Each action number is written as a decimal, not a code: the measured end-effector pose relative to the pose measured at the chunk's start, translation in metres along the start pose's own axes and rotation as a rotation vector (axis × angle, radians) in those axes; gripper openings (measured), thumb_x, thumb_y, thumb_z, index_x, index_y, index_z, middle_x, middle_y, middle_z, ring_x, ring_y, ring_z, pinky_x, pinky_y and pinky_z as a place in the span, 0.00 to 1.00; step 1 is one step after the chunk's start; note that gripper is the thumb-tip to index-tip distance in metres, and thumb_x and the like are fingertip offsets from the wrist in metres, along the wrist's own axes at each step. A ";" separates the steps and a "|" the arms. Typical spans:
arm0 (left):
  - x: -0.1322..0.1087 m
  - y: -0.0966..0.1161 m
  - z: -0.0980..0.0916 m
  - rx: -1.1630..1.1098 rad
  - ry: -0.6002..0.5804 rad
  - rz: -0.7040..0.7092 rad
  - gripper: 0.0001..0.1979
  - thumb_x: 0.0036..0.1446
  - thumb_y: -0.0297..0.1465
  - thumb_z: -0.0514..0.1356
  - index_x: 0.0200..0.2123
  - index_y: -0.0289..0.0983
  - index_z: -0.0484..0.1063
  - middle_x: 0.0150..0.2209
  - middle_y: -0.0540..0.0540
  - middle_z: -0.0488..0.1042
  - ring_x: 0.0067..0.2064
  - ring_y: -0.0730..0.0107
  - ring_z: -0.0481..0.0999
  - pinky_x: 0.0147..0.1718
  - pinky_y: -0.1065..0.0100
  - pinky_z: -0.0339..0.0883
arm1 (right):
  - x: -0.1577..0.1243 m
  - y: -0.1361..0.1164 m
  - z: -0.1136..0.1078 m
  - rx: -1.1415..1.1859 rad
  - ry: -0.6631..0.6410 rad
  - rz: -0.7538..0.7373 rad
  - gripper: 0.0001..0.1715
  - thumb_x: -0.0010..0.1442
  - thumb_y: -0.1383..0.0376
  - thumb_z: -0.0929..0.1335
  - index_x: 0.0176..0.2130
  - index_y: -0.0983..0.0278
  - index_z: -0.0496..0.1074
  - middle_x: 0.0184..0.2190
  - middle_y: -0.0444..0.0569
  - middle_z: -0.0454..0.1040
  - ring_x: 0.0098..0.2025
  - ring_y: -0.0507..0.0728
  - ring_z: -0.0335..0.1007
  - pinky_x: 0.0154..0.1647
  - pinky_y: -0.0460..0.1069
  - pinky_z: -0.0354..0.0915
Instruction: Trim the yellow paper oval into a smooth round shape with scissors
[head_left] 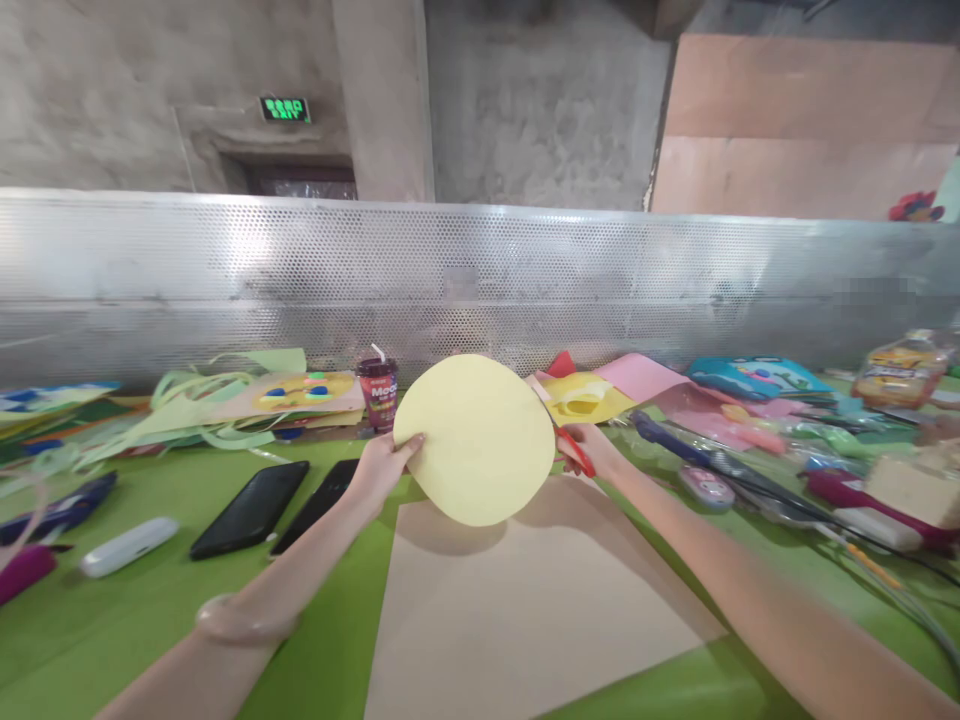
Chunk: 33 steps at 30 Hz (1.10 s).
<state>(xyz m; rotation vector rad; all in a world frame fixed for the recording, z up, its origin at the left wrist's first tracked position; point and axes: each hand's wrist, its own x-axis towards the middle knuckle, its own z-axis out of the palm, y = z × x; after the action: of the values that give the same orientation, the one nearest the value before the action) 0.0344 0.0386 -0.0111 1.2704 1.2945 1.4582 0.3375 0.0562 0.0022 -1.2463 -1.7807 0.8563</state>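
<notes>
My left hand (384, 462) pinches the left edge of a pale yellow paper disc (476, 438) and holds it up above the table. At the disc's right edge my right hand (592, 448) is closed around red-handled scissors (576, 450); their blades are hidden behind the paper. Under the disc lies a large tan sheet of card (525, 610) on the green table cover (330, 660).
Two black phones (251, 508) (319, 503) and a white case (127, 546) lie at left. A dark red cup (378, 392) stands behind my left hand. Coloured paper scraps (247, 405), pens and packets (750, 440) crowd the back and right. A perforated metal panel (480, 280) walls the far edge.
</notes>
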 end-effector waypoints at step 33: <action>-0.001 0.002 0.001 -0.011 0.020 -0.016 0.08 0.50 0.31 0.59 0.33 0.31 0.73 0.35 0.42 0.77 0.34 0.65 0.76 0.31 0.70 0.71 | -0.001 -0.001 0.002 0.032 0.022 0.030 0.06 0.45 0.70 0.64 0.20 0.65 0.61 0.12 0.40 0.64 0.13 0.48 0.60 0.11 0.41 0.54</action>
<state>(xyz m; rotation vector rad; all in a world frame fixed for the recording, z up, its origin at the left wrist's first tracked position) 0.0357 0.0373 -0.0095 1.2385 1.3048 1.4691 0.3355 0.0544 0.0021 -1.2598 -1.7284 0.8822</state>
